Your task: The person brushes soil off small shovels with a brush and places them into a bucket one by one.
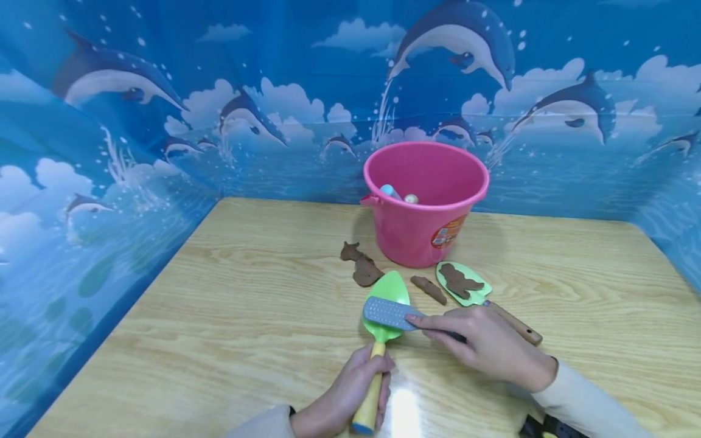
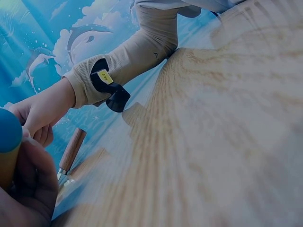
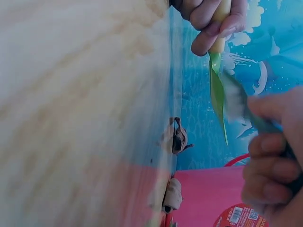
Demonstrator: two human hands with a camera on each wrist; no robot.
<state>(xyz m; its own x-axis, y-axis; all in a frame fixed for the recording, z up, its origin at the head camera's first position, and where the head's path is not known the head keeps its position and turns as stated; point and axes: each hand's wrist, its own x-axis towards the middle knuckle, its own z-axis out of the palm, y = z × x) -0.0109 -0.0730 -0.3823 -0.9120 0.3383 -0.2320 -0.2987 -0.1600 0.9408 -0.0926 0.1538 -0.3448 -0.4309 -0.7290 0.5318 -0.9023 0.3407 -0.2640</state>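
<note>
My left hand (image 1: 356,380) reaches in from the bottom edge of the head view, just left of centre, its fingers curled round the yellow handle of the green trowel (image 1: 392,282) and the thumb lying over it. The trowel slants upward, its blade near the middle of the frame.

My right hand (image 1: 484,340) comes from the lower right corner, forearm angled up and left, palm side down. It grips the brush (image 1: 386,311), index finger stretched forward along it and the other fingers wrapped round its handle. The brush head lies across the trowel's blade; the bristles blur in the right wrist view, so I cannot tell whether they touch.

A wooden-handled trowel (image 1: 515,322) lies right of centre, beyond my right hand, and the pink bucket (image 1: 413,238) stands above centre.
</note>
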